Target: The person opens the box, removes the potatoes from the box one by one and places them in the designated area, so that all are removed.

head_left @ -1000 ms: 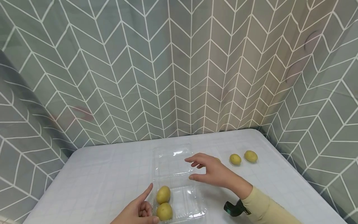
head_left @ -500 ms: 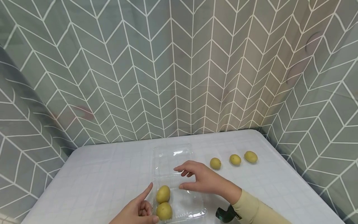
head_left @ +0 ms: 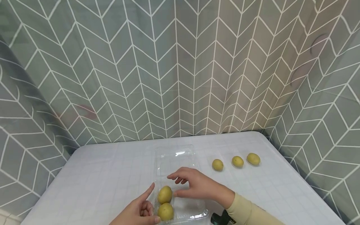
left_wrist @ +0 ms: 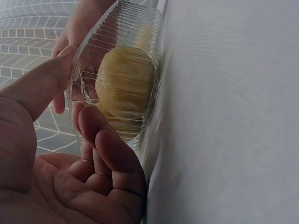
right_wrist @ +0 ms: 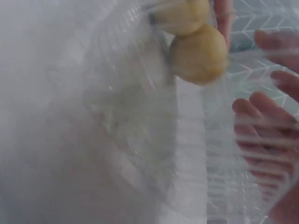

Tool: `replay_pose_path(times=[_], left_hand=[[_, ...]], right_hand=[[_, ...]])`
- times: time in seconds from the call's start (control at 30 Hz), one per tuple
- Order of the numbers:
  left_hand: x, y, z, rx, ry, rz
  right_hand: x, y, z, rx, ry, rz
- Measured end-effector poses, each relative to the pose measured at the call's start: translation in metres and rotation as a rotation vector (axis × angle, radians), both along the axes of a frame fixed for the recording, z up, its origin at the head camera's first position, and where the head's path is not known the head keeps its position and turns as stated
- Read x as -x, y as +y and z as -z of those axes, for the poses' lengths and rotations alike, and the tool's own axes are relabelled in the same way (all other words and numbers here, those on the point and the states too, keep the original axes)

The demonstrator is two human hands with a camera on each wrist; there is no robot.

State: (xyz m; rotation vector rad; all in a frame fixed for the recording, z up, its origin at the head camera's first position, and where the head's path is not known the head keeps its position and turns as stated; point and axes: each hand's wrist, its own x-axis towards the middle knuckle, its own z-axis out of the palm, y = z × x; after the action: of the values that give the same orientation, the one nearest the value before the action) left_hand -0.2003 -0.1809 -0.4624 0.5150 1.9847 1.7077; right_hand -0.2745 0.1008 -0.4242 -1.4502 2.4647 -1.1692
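Observation:
A clear plastic clamshell container [head_left: 191,206] lies open on the table, its lid [head_left: 174,161] folded back toward the far side. Two yellow, lemon-like fruits [head_left: 165,194] sit one behind the other along its left side. My left hand [head_left: 136,209] grips the left wall, with the thumb on the rim and several fingers curled against the ribbed side [left_wrist: 117,28]. Over the tray's middle, my right hand [head_left: 197,184] hovers with parted, loosely bent fingers and nothing in them. Its thumb tip is close to the rear fruit; I cannot tell whether they touch.
Three more yellow fruits [head_left: 237,161] lie in a row on the white-covered table [head_left: 112,175], right of the lid. A patterned grey curtain [head_left: 180,68] surrounds the table at the back and sides. A black device [head_left: 222,217] sits at my right wrist.
My right hand has moved left and nearer from beside the lid to over the tray, uncovering the leftmost loose fruit. My left hand keeps its place on the container.

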Motion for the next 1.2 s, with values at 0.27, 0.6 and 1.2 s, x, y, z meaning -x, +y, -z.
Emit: replay_pose_path(times=[0.27,0.6,1.2], left_hand=[[0.0,0.0,0.0,0.036,0.037,-0.012],[0.004,-0.001,-0.002,0.04,0.071,-0.014],[0.002,-0.001,-0.002,0.044,0.044,-0.016]], right_hand=[[0.0,-0.011,0.001,-0.03,0.036,-0.039],[0.001,-0.018,0.002,-0.106,0.072,-0.042],[-0.006,-0.032,0.007,-0.303,0.212,-0.049]])
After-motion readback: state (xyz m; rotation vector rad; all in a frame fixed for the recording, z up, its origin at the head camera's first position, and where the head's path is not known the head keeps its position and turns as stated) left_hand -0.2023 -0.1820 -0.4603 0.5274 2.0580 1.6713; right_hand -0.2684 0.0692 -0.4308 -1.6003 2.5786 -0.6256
